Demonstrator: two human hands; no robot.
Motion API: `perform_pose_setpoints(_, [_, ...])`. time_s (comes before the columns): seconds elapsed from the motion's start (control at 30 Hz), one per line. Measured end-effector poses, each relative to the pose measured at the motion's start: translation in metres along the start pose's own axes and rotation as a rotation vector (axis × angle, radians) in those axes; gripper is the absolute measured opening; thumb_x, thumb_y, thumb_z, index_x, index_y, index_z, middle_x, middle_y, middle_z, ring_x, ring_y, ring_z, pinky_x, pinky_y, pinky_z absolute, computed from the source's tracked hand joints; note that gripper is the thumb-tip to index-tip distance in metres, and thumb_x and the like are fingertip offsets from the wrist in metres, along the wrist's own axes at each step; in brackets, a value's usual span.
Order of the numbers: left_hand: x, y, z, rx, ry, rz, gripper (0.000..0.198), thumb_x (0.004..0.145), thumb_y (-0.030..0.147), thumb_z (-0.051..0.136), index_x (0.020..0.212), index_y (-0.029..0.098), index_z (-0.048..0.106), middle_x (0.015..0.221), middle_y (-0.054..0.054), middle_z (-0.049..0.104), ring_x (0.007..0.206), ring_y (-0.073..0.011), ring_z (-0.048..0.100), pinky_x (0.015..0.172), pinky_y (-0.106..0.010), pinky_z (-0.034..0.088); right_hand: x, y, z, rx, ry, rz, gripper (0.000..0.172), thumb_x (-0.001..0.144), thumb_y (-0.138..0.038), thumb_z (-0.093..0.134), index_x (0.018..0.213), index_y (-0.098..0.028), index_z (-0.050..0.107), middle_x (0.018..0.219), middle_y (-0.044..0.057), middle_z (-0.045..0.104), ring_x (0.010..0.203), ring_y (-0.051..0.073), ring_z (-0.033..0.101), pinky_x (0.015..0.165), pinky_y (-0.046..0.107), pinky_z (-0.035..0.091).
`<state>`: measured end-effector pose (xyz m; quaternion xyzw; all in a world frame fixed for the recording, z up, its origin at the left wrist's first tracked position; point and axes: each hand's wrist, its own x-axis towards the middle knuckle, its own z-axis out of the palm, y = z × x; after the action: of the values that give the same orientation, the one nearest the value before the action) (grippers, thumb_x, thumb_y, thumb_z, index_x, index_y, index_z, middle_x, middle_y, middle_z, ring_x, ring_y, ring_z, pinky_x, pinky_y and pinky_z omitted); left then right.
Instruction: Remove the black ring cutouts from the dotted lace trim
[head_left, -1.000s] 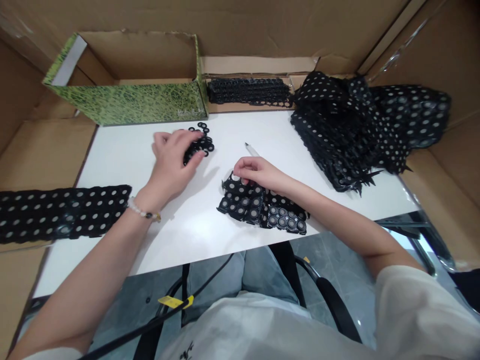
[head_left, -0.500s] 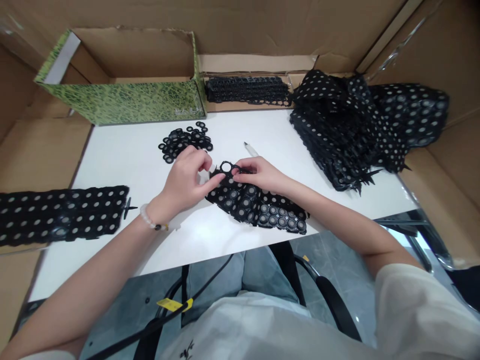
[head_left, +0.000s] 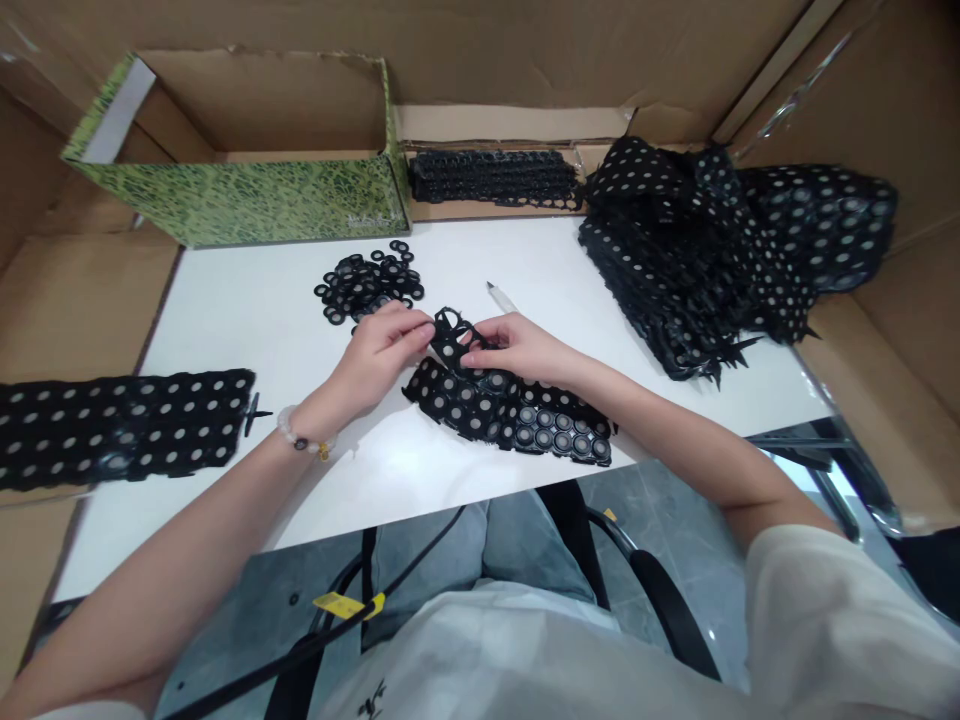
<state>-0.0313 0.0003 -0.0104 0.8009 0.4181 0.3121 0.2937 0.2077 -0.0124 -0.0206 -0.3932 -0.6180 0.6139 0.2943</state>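
Two bare hands are pinching one small black holed piece (head_left: 452,335) above the middle of a white table (head_left: 187,320). The left hand (head_left: 382,350) is grasping the piece's left side between thumb and fingertips. The right hand (head_left: 517,345) is gripping its lower right side the same way; neither hand is released or clenched into a fist. The piece is sitting right against the top edge of a curved black dotted strip (head_left: 510,415), which is lying on the table at 6 o'clock from the hands. Whether piece and strip are joined cannot be told.

A loose pile of black rings (head_left: 364,285) is lying at 11 o'clock, just beyond the left hand. A white pen (head_left: 499,296) is resting at 12 o'clock, near the right hand. A long black dotted sheet (head_left: 120,425) is stretching away at 9 o'clock, over the table's left edge. A tall heap of black dotted sheets (head_left: 675,270) is sitting at 2 o'clock. A stack of narrow black strips (head_left: 495,177) is lying in a cardboard tray (head_left: 487,125) at 12 o'clock, beside a green patterned box (head_left: 247,200) at 11 o'clock. A beaded bracelet (head_left: 300,432) is circling the left wrist.
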Motion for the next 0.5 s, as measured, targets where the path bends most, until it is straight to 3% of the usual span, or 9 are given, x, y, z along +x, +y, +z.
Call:
perform_pose_setpoints(0.17, [-0.001, 0.0, 0.007, 0.068, 0.221, -0.098, 0.03, 0.096, 0.041, 0.052, 0.071, 0.024, 0.058, 0.069, -0.003, 0.063, 0.077, -0.0245, 0.057, 0.072, -0.04, 0.045, -0.001, -0.006, -0.002, -0.005, 0.184, 0.058, 0.027, 0.076, -0.039, 0.083, 0.081, -0.018, 0.066, 0.077, -0.002, 0.061, 0.08, 0.018, 0.057, 0.098, 0.046, 0.048])
perform_pose_setpoints(0.27, [0.002, -0.005, 0.006, 0.028, 0.304, -0.141, 0.028, 0.095, 0.04, 0.052, 0.073, 0.024, 0.057, 0.071, -0.003, 0.064, 0.076, -0.0222, 0.057, 0.07, -0.039, 0.044, -0.002, -0.01, -0.002, -0.004, 0.191, 0.074, 0.026, 0.075, -0.037, 0.083, 0.08, -0.018, 0.066, 0.076, -0.002, 0.06, 0.079, 0.018, 0.055, 0.098, 0.046, 0.048])
perform_pose_setpoints(0.4, [0.008, -0.019, -0.008, -0.152, 0.513, -0.296, 0.025, 0.098, 0.037, 0.045, 0.077, 0.023, 0.046, 0.071, 0.001, 0.054, 0.069, -0.0144, 0.05, 0.067, -0.036, 0.042, -0.003, -0.012, -0.001, 0.0, 0.205, 0.067, 0.018, 0.074, -0.029, 0.079, 0.082, -0.017, 0.07, 0.083, 0.0, 0.066, 0.084, 0.019, 0.058, 0.103, 0.048, 0.047])
perform_pose_setpoints(0.5, [0.004, -0.015, -0.01, 0.025, 0.493, -0.162, 0.025, 0.102, 0.034, 0.041, 0.081, 0.022, 0.048, 0.077, -0.001, 0.056, 0.076, -0.0158, 0.054, 0.075, -0.039, 0.045, -0.003, -0.01, -0.001, -0.027, 0.223, 0.067, 0.019, 0.074, -0.033, 0.079, 0.079, -0.017, 0.069, 0.082, 0.0, 0.065, 0.084, 0.019, 0.058, 0.103, 0.049, 0.047])
